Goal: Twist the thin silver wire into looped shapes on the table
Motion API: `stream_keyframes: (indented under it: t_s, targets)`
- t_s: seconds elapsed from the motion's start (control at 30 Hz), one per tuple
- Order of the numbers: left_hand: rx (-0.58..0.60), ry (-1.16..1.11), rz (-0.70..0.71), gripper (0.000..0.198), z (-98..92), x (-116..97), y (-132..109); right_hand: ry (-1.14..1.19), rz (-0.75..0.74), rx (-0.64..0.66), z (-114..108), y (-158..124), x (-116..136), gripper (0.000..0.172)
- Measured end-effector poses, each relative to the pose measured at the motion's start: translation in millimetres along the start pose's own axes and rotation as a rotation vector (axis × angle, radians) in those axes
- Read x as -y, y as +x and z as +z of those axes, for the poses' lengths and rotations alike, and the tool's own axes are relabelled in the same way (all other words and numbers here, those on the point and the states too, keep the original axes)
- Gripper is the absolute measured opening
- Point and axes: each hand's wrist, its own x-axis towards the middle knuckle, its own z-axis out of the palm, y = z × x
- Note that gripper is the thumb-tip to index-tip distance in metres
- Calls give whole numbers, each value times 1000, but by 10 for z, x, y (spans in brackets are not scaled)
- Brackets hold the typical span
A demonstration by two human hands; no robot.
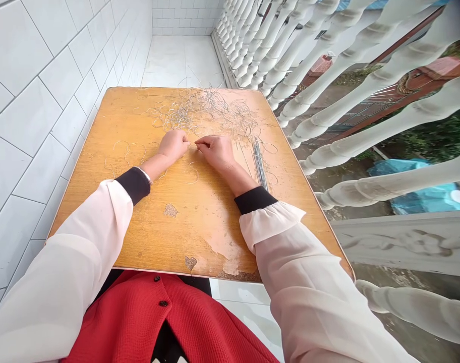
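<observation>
My left hand (174, 145) is closed in a pinch just above the middle of the wooden table (147, 227). My right hand (217, 152) pinches with thumb and forefinger a short gap away, its fingertips pointing at the left ones. Whatever sits between the fingers is too thin to make out. Beyond both hands lies a loose tangle of thin, curled wire pieces (179, 117). To the right of my right wrist rests a bundle of straight grey wires (259, 164). A few single curled strands (126, 151) are scattered left of my left hand.
White wall tiles (29, 106) run close along the table's left side. A row of white balusters (351, 136) lines the right, with a blue covering (419, 186) beyond it. The tabletop has worn, chipped patches (190, 262) near its front edge.
</observation>
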Motion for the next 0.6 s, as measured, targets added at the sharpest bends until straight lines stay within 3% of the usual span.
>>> stream_keyframes:
  t_s: [0.17, 0.27, 0.47, 0.6]
  targets:
    - [-31, 48, -20, 16, -187, 54, -193, 17, 38, -17, 9, 4, -18, 25]
    - [17, 58, 6, 14, -252, 9, -390, 22, 36, -17, -4, 2, 3, 25]
    - [178, -124, -111, 10, -94, -85, -636, 40, 45, -31, -44, 22, 34, 24]
    - [206, -268, -200, 16, 13, -111, -655, 44, 36, -45, -75, 33, 38, 28]
